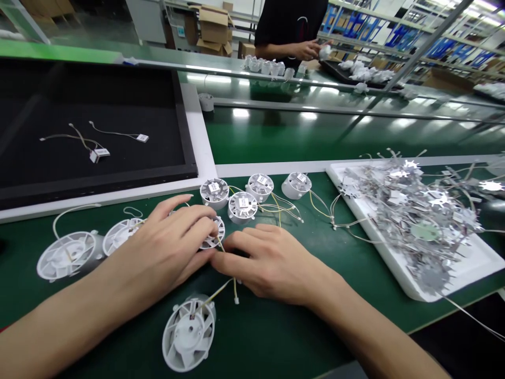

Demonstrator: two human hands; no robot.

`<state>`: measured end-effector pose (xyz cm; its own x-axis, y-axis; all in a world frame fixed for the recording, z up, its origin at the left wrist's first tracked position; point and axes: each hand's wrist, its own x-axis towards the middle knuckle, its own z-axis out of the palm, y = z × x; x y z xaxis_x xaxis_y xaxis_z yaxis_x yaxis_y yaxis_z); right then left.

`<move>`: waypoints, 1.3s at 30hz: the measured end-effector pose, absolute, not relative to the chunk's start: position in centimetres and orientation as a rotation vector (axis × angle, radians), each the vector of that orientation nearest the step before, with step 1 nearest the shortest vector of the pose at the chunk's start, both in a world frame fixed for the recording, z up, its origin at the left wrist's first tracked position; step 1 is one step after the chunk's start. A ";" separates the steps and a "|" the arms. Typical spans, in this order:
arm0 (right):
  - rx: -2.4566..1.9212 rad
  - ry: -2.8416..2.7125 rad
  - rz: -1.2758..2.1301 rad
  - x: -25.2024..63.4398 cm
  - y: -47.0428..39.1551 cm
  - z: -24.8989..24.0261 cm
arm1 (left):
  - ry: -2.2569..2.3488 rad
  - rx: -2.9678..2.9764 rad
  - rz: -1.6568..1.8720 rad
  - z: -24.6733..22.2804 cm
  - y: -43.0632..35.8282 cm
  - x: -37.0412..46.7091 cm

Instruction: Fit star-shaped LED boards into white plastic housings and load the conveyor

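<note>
My left hand (173, 239) curls over a small round white fan housing (215, 237), gripping it and covering much of it. At its right edge, my right hand (272, 263) has thumb and forefinger pinched on a thin yellow-and-white wire (220, 243). Below my fingers hangs a small white connector (236, 300) on a wire end. Nearest me is a white fan (188, 334) with its blades showing and a wire running up toward my right hand. Behind my fingers stand several labelled housings, among them one (242, 206) with a printed square on top.
Two white fans (70, 255) (120, 234) lie left, partly behind my left forearm. A white tray (410, 287) heaped with silvery star-shaped wired parts (410, 210) is at right. A black panel (130, 105) holds loose wired boards (98, 153). A co-worker (292, 26) handles white parts across the bench.
</note>
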<state>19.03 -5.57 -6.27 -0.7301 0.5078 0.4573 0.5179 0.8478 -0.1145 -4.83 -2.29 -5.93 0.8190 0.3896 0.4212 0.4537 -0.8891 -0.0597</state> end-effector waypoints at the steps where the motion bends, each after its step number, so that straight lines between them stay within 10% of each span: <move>1: -0.753 -2.510 -0.005 19.1 -5.5 -6.3 | -0.675 -2.852 -0.612 -5.9 -2.3 -4.8; 18: -1.584 -2.554 0.490 19.7 -5.2 -5.2 | -0.726 -2.903 -0.550 -6.0 -2.8 -4.6; 26: -1.456 -2.222 0.384 23.4 -4.6 -3.5 | -0.736 -2.857 -0.554 -7.0 -3.0 -5.2; 31: -2.127 -1.690 -0.131 28.3 -4.5 -2.2 | -0.615 -2.875 -0.472 -7.1 -2.2 -5.9; 39: -2.615 -1.859 0.063 30.8 -4.4 -4.0 | -0.613 -2.871 -0.467 -6.3 -2.7 -5.2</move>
<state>30.78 -4.40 -3.97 0.3289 0.9417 -0.0712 0.9443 -0.3274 0.0320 -5.21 -2.74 -6.28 0.8665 0.3688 0.3363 0.4218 -0.9014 -0.0982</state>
